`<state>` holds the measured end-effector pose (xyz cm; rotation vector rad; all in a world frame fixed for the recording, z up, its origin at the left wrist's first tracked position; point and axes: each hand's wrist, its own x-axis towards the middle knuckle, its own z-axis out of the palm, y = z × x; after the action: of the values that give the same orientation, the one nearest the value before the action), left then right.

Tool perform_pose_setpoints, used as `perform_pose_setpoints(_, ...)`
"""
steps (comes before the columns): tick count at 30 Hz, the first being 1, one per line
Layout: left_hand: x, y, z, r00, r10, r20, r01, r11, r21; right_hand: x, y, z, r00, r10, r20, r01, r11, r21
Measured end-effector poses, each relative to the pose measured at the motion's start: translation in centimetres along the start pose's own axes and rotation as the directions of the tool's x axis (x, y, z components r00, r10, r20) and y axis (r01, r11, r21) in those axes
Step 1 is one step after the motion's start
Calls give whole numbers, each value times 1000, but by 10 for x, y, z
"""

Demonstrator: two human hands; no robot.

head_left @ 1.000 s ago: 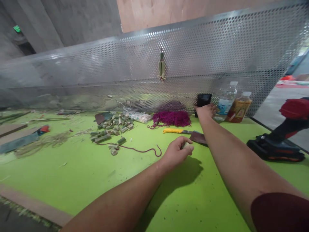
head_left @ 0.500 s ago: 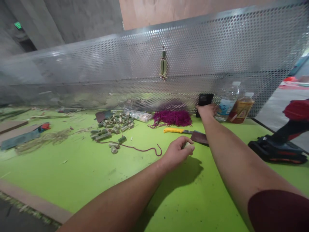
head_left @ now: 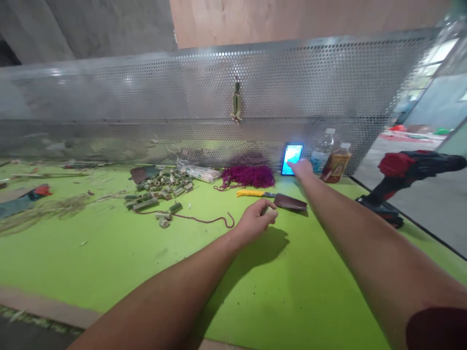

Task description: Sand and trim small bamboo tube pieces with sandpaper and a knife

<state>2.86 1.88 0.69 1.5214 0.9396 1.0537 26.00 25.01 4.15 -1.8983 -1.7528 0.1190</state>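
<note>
Phone: I see the phone [head_left: 293, 152] standing up at the back of the green table [head_left: 146, 257], its screen lit bright blue. It is between the purple yarn [head_left: 250, 176] and the clear bottle [head_left: 328, 142].
Right hand: On my screen, the right hand [head_left: 302, 170] pokes one finger out in front of the phone's screen. I cannot tell if the finger touches it, or how the other fingers are bent.
Left hand: The left hand [head_left: 254, 221] is up over the table, with fingers curled in toward the thumb. Something small and dull green seems to show between them, but I cannot tell if it is pinched.
Chopper: Just past the left hand lies the chopper [head_left: 288, 201], yellow handle to my left.
Brown drink: The brown drink bottle [head_left: 336, 166] stands just beside the clear one.
Drill: The red and black drill [head_left: 392, 181] stands near the right edge.
Bamboo: I see a heap of bamboo bits [head_left: 166, 184] left of the yarn, with a dark red string [head_left: 206, 221] trailing out.
</note>
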Motion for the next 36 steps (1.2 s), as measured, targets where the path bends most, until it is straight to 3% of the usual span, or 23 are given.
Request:
perform_pose_setpoints(3, 1, -2, -1, 1000, 18, -10, -18, 1000, 12, -15, 10, -9, 999, -35, 34, 38, 995, -95)
perform_pose_setpoints(8, 0, -3, -1, 1000, 31, -3, -31, 999, 27, -34, 24, -20, 962, -229, 147, 253, 953, -169)
perform_pose_setpoints(15, -2, -4, -2, 1000, 7, 5, -7, 999, 38, -11, 22, -14, 914, -346, 211, 383, 907, -174)
perform_pose_setpoints(20, 0, -7, -4, 999, -34, -7, 34, 999, 36, -3, 21, -17, 937, -331, 110, 346, 922, -172)
perform_pose_setpoints(24, -1, -5, -4, 1000, -17, -7, 17, 999, 45, -14, 18, -28, 956, -284, -79, 270, 950, -155)
perform_pose_setpoints(26, -2, -2, -3, 1000, -12, -7, 12, 998, 67, -22, 15, -31, 962, -254, -100, 239, 961, -139)
perform_pose_setpoints(32, -4, 7, -3, 1000, 3, -10, -2, 995, 102, -54, 2, -32, 972, -224, 72, 229, 971, -67)
perform_pose_setpoints(36, -2, 7, -5, 1000, 27, 0, -26, 992, 122, -84, -4, -38, 938, -224, 266, 237, 971, -16)
